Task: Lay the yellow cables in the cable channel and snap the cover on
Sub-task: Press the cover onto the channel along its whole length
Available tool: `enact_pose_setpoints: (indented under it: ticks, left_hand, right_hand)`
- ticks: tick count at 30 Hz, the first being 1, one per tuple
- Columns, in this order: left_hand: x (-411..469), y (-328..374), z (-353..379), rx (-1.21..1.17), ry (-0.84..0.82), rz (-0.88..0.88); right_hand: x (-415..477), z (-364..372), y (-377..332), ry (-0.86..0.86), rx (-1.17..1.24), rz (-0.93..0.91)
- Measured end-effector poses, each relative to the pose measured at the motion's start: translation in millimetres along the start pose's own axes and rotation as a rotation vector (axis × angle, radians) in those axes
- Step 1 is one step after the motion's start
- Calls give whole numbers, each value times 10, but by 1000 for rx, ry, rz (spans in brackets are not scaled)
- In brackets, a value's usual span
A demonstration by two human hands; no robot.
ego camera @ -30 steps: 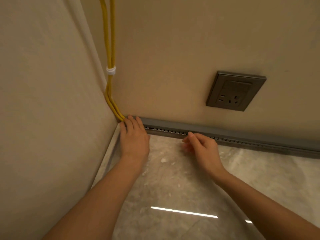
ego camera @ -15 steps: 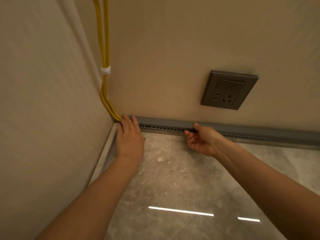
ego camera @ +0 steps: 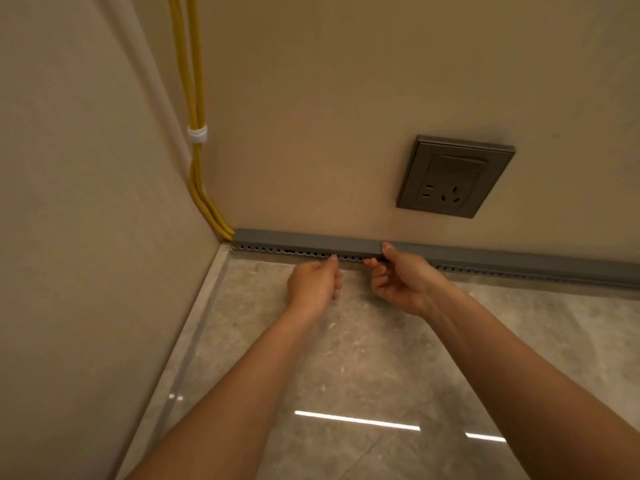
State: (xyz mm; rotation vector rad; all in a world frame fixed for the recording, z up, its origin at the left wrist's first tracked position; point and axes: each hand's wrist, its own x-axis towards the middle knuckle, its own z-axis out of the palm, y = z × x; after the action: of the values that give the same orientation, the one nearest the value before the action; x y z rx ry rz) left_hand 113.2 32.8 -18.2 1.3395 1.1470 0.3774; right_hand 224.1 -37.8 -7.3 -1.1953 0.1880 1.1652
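Gray cover sits on the slotted cable channel.
Right grip clasps the cover; left grip, curled, touches the slots, hold unclear. Yellow cables enter at the corner.

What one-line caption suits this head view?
Right hand grips the grey cover; left hand touches the slotted cable channel near yellow cables.

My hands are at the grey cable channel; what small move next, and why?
Probably squeeze the right hand to seat the cover there: its thumb lies on top, fingers beneath, and the yellow cables already enter the channel at the corner.
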Motion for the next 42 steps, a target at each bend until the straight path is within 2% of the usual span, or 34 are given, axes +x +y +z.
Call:
enact_pose_setpoints:
  ticks: [3, 6, 13, 17, 22, 26, 34, 42]
  left_hand:
    - [-13, 148, 225, -242, -198, -264]
    - [-27, 266, 387, -234, -259, -341]
    - [12, 341, 583, -256, -95, -320]
    - [22, 299, 664, -228, -9, -281]
    - [56, 290, 708, -216, -1, -295]
    - [102, 332, 734, -176, 52, -294]
    - [-1, 397, 649, -161, -62, -335]
    - [26, 397, 644, -148, -68, -341]
  right_hand:
    - [-5, -24, -24, -11, -8, 26]
    - [-5, -37, -46, -19, -5, 57]
    - [-11, -54, -42, -46, 0, 47]
    - [-10, -88, 19, -73, -25, -18]
    - [-6, -190, 42, -126, 77, -9]
    - [-64, -367, -46, -55, 64, -11]
    - [-238, -819, -360, 94, 25, -17]
    - [-226, -739, -445, 128, -42, 31]
